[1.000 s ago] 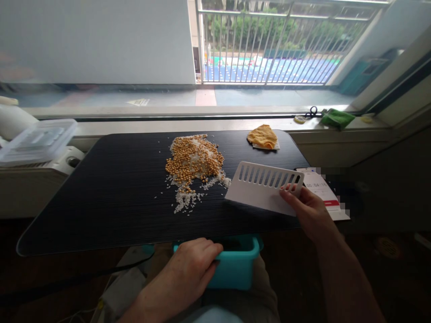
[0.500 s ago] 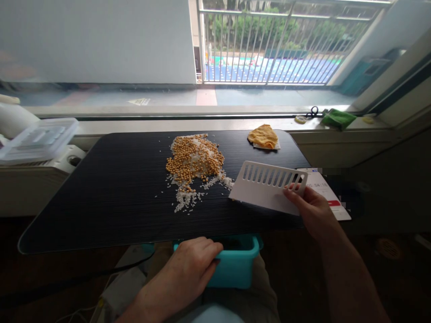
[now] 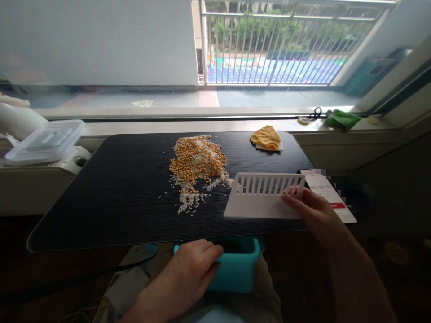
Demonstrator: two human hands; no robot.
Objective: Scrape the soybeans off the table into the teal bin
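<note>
My right hand (image 3: 311, 206) grips a white slotted plastic scraper (image 3: 261, 204) by its right end, thumb on the near face. The scraper is held over the right front of the black table, its slots along the upper edge. My left hand (image 3: 198, 262) is closed on the rim of a turquoise plastic bin (image 3: 235, 271) below the table's front edge; the bin's inside is mostly dark. On the table lies a heap of soybeans (image 3: 198, 161) mixed with white rice. Loose rice grains (image 3: 190, 200) are scattered in front of it, with more trailing toward the scraper.
The black table (image 3: 101, 193) stands against the windowsill. A folded yellow cloth (image 3: 266, 137) lies at its back right, and a phone (image 3: 328, 195) showing a timer at its right edge. A clear plastic lid (image 3: 47, 140) is at the left; scissors and a green cloth (image 3: 342, 120) are on the sill.
My right hand has brought the scraper slightly nearer the table's front edge and tilted it level, away from the rice trail. My left hand stays on the bin rim. The view has shifted a little.
</note>
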